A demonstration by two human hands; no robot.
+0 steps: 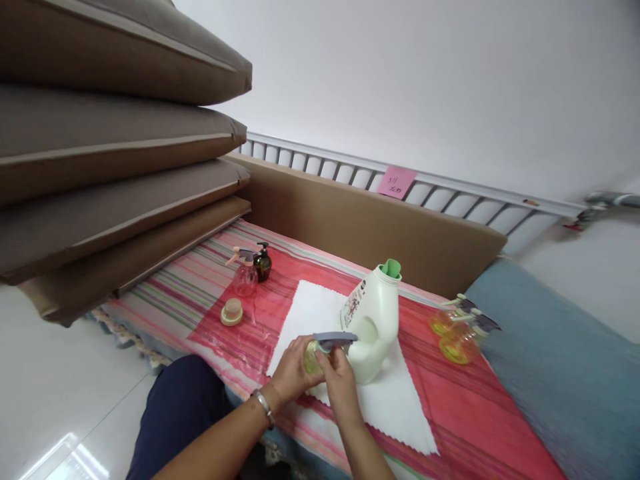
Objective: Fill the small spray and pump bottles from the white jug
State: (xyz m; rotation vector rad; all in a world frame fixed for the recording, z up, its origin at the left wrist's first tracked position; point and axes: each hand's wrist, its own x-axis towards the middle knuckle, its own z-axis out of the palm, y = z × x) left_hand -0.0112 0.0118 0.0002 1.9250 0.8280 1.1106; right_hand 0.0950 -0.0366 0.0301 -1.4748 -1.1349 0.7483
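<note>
A small yellow spray bottle [313, 361] with a grey trigger head [334, 339] stands on a white cloth [310, 310]. My left hand [291, 371] is wrapped round its body. Fingers of my right hand [341, 384] are closed on the neck just under the trigger head. Right behind the bottle stands a white detergent jug [374, 319] with an open green spout [391, 269]. The cloth lies on a red striped cover [460, 407].
A pink spray bottle [245, 275], a dark pump bottle [263, 262] and a round cap [232, 311] sit at the left. Two yellow spray bottles [457, 333] lie at the right. Stacked brown cushions [110, 140] overhang the left; a cardboard panel [360, 223] runs behind.
</note>
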